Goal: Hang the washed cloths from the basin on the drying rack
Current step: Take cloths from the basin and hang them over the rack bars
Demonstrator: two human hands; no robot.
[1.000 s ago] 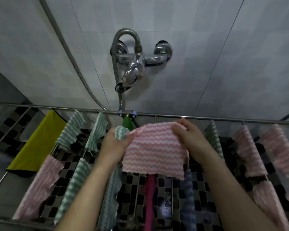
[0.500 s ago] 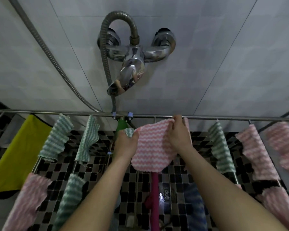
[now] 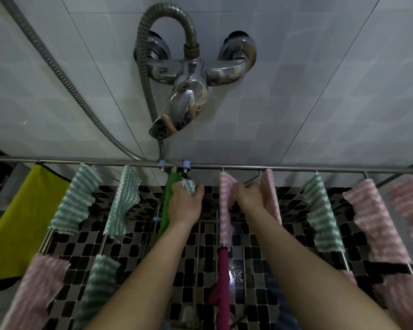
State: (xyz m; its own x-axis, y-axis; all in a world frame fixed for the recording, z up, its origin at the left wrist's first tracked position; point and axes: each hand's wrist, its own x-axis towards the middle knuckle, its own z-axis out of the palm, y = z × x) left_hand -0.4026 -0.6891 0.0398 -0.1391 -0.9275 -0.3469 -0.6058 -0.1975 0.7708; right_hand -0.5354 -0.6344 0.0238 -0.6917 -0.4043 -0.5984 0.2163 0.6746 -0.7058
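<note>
A metal drying rack point(image 3: 284, 168) runs across the view below the tiled wall. A pink wavy-striped cloth point(image 3: 225, 210) hangs over one of its bars near the middle. My right hand point(image 3: 248, 196) reaches between the two hanging halves of that cloth, its fingers hidden among the folds. My left hand point(image 3: 185, 203) grips a bunched green-and-white striped cloth point(image 3: 188, 185) just left of it, beside a plain green cloth point(image 3: 168, 198). The basin is out of view.
Several green-striped and pink-striped cloths hang along the rack, with a yellow cloth point(image 3: 22, 217) at far left and a magenta cloth point(image 3: 223, 282) below centre. A chrome shower tap point(image 3: 188, 91) and hose point(image 3: 57, 72) stick out of the wall above. Black-and-white mosaic floor lies below.
The pink cloth, held spread between both hands before, now hangs draped over a bar. My left hand has let go of it and moved left, still holding the green-striped cloth. The view moved closer.
</note>
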